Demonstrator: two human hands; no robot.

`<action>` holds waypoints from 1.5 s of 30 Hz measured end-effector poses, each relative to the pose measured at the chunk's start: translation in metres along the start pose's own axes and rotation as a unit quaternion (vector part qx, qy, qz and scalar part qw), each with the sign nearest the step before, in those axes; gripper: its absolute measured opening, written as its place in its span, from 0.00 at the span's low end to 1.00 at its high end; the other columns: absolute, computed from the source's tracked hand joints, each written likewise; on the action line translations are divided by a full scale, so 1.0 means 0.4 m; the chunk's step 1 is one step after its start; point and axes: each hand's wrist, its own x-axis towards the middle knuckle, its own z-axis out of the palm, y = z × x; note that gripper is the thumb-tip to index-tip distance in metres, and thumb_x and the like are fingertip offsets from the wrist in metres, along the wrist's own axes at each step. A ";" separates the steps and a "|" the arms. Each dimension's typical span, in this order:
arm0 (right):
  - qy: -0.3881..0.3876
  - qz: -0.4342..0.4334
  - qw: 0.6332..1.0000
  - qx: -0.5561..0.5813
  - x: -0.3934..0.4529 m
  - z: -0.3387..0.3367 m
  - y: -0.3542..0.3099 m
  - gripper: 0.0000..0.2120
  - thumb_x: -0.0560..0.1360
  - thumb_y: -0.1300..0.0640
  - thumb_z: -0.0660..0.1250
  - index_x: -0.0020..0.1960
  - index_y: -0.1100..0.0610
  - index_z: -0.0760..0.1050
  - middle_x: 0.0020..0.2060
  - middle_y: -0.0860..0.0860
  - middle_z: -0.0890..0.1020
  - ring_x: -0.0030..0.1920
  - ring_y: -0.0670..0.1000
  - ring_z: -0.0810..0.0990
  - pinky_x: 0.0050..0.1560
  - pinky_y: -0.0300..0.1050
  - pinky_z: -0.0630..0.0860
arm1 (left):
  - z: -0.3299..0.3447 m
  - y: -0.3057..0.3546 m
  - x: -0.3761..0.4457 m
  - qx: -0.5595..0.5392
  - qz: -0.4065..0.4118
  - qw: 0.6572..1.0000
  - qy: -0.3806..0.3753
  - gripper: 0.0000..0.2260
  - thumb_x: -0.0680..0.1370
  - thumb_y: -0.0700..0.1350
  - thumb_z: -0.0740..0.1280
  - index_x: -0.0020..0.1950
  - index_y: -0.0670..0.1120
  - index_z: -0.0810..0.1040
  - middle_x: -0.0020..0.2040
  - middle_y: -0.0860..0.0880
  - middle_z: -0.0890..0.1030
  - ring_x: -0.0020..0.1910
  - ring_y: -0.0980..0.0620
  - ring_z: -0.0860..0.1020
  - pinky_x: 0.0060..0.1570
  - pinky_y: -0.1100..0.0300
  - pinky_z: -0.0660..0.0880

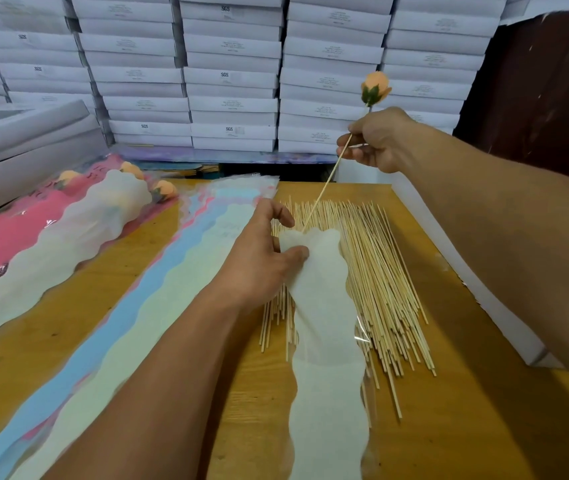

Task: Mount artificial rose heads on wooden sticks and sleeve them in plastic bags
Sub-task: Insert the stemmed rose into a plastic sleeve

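Note:
My right hand (378, 142) grips a thin wooden stick (323, 190) with an orange rose head (376, 87) mounted on its top. The stick slants down to the left, and its lower tip meets the open mouth of a white scalloped plastic bag (328, 327). My left hand (262, 252) pinches the top edge of that bag, thumb on its face. The bag lies lengthwise over a pile of several loose wooden sticks (380, 271) on the wooden table (449, 410).
A stack of empty bags in blue, pink and white (158, 289) lies left of my left arm. Further left, sleeved orange roses (110, 199) rest on a pink pile. Stacked white boxes (231, 74) wall off the back, and a white box edge (484, 289) runs along the right.

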 end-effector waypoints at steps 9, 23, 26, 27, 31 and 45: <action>-0.144 0.005 0.989 -0.040 -0.053 0.053 -0.001 0.05 0.83 0.60 0.62 0.56 0.62 0.73 0.35 0.54 0.87 0.36 0.55 0.87 0.23 0.38 0.74 | 0.003 0.001 0.001 -0.045 -0.010 0.999 -0.013 0.19 0.79 0.45 0.71 0.61 0.64 0.68 0.49 0.52 0.85 0.42 0.56 0.85 0.40 0.61 0.83; -0.341 0.022 0.932 -0.122 -0.126 0.073 0.078 0.05 0.79 0.56 0.68 0.52 0.57 0.80 0.47 0.52 0.87 0.48 0.51 0.83 0.45 0.44 0.75 | -0.003 -0.003 0.021 -0.209 -0.064 0.973 0.070 0.16 0.76 0.39 0.73 0.60 0.50 0.73 0.43 0.51 0.87 0.40 0.50 0.86 0.34 0.60 0.81; -0.368 0.017 0.924 -0.101 -0.139 0.065 0.104 0.06 0.78 0.55 0.67 0.47 0.54 0.83 0.48 0.48 0.85 0.44 0.45 0.79 0.44 0.42 0.76 | -0.009 0.000 0.020 -0.234 -0.074 0.966 0.085 0.12 0.77 0.39 0.72 0.59 0.44 0.75 0.41 0.51 0.87 0.39 0.50 0.86 0.33 0.60 0.80; -0.378 0.020 0.921 -0.087 -0.143 0.061 0.114 0.07 0.78 0.55 0.67 0.46 0.54 0.83 0.47 0.47 0.84 0.45 0.44 0.78 0.46 0.42 0.76 | -0.010 0.000 0.019 -0.241 -0.081 0.963 0.088 0.12 0.77 0.39 0.72 0.58 0.43 0.75 0.41 0.50 0.87 0.39 0.49 0.86 0.33 0.59 0.81; -0.394 0.040 0.918 -0.026 -0.165 0.058 0.139 0.12 0.80 0.52 0.64 0.43 0.53 0.83 0.40 0.42 0.84 0.45 0.43 0.77 0.44 0.44 0.75 | -0.008 0.005 0.021 -0.307 -0.118 0.940 0.092 0.12 0.76 0.39 0.74 0.56 0.42 0.75 0.46 0.42 0.86 0.41 0.44 0.86 0.37 0.52 0.82; -0.349 0.075 0.919 0.164 -0.200 0.098 0.182 0.18 0.75 0.71 0.65 0.64 0.64 0.75 0.40 0.56 0.84 0.40 0.52 0.83 0.53 0.50 0.78 | -0.022 0.006 0.020 -0.354 -0.178 0.918 0.028 0.12 0.75 0.39 0.74 0.56 0.40 0.75 0.54 0.36 0.84 0.49 0.36 0.84 0.45 0.43 0.81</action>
